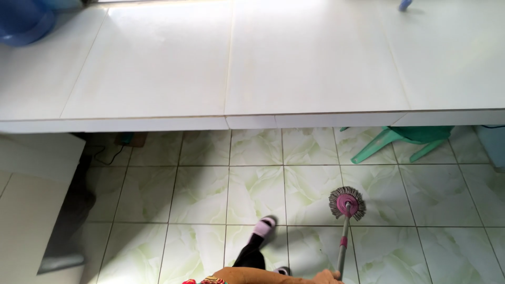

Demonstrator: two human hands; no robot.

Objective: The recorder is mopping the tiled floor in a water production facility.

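Mop [346, 204]: round grey-fringed head with pink hub, flat on the green-veined floor tiles [252, 192]; its handle [343, 247] slants back to the near edge. There one hand [327, 276] grips the handle's end, fingers wrapped around it; which hand it is cannot be told. A slippered foot [263, 227] stands left of the mop head. Farther off, a green plastic stool [405, 139] sits under the white tiled worktop [231, 68], with a blue basin [23, 21] at its far left corner.

Bright daylight — glare whitens the counter [294, 58]; shadow beneath.
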